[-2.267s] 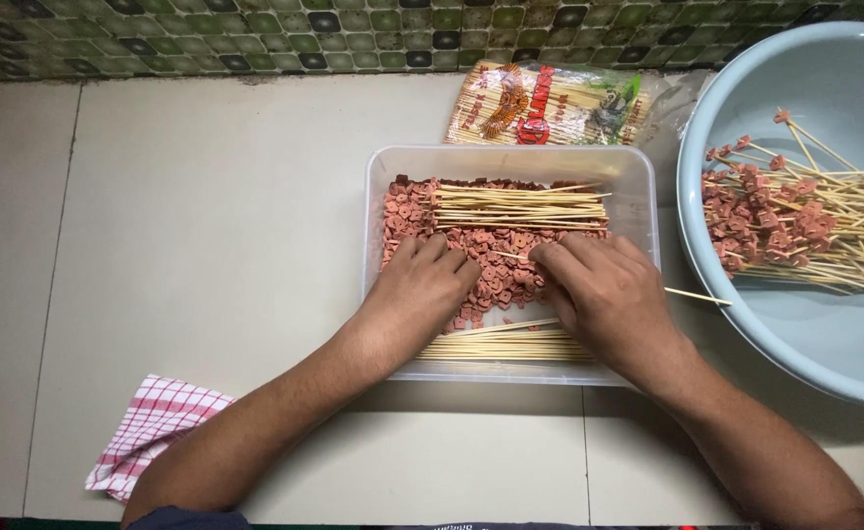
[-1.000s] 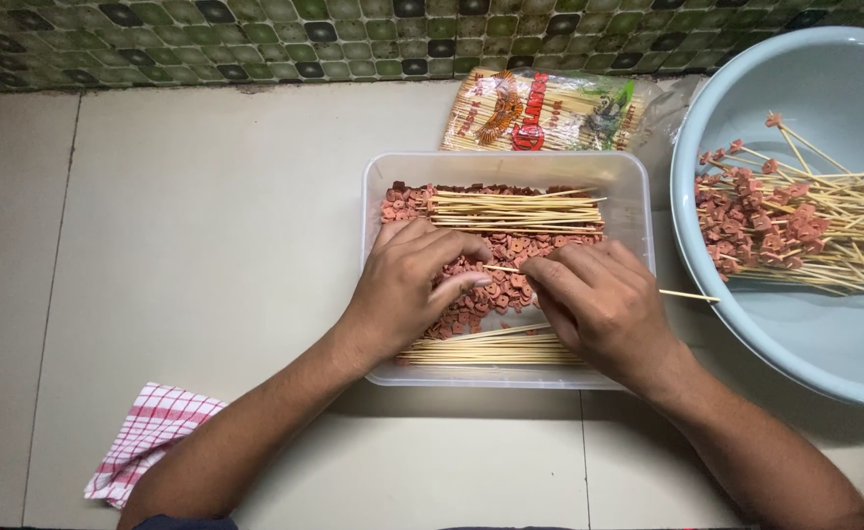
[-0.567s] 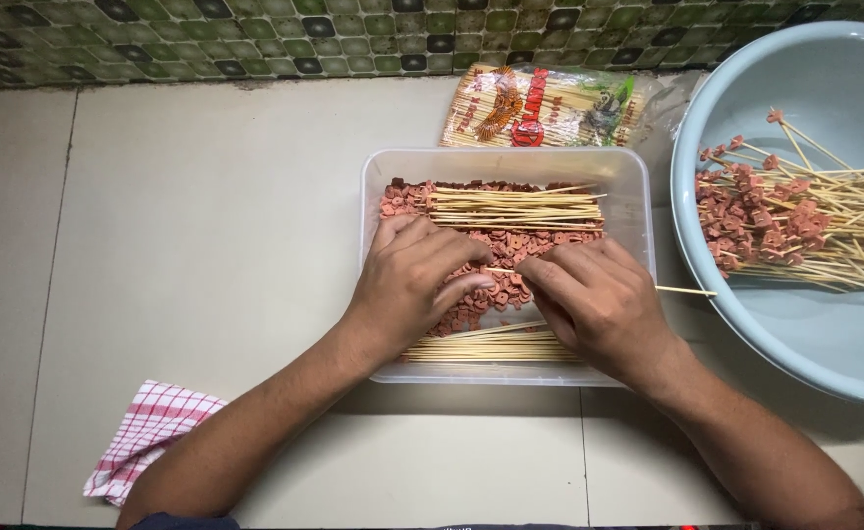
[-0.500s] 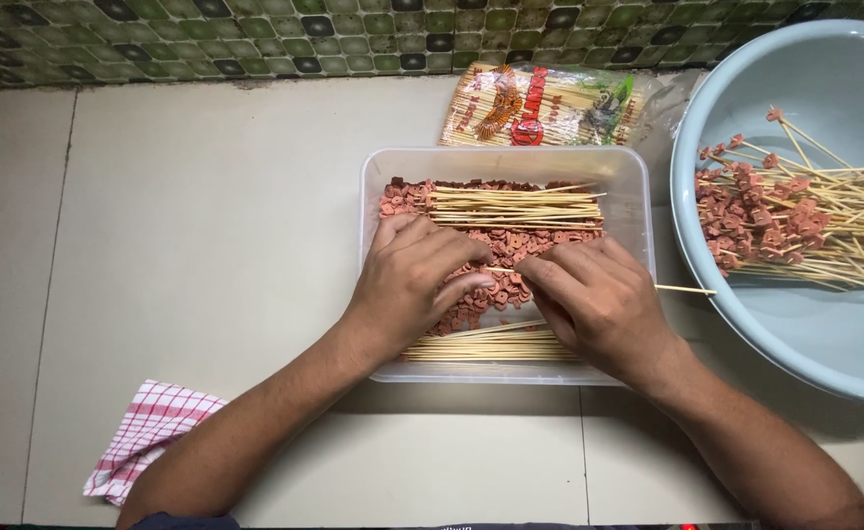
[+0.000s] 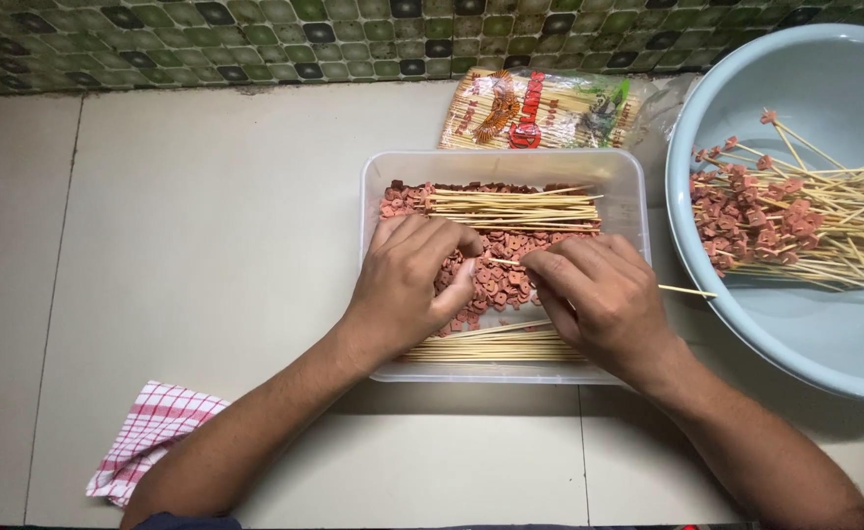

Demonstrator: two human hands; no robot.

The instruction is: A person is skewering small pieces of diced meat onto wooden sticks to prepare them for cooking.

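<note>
Below, head view. Clear plastic tub (image 5: 638,182) stands on the tiled floor (image 5: 206,226), near its far edge by the mosaic wall (image 5: 206,39). It holds a layer of small reddish-brown meat pieces (image 5: 499,280), with one bundle of bare bamboo sticks (image 5: 511,206) laid across its far side and a second bundle (image 5: 496,344) along its near side. Just right of the tub, a pale blue basin (image 5: 825,334) holds a heap of loaded skewers (image 5: 785,221), meat ends pointing left. A printed packet of sticks (image 5: 540,108) lies beyond the tub, against the wall. A red-and-white checked cloth (image 5: 152,437) lies toward the near left.

My left hand (image 5: 403,285) rests palm down on the meat, fingers curled loosely over the pieces; whether they pinch one I cannot tell. My right hand (image 5: 599,299) is closed round a single thin skewer (image 5: 687,291); its blunt end sticks out past the tub's right rim, and its tip emerges at my fingertips (image 5: 540,265), over the middle of the meat, between the two hands.
</note>
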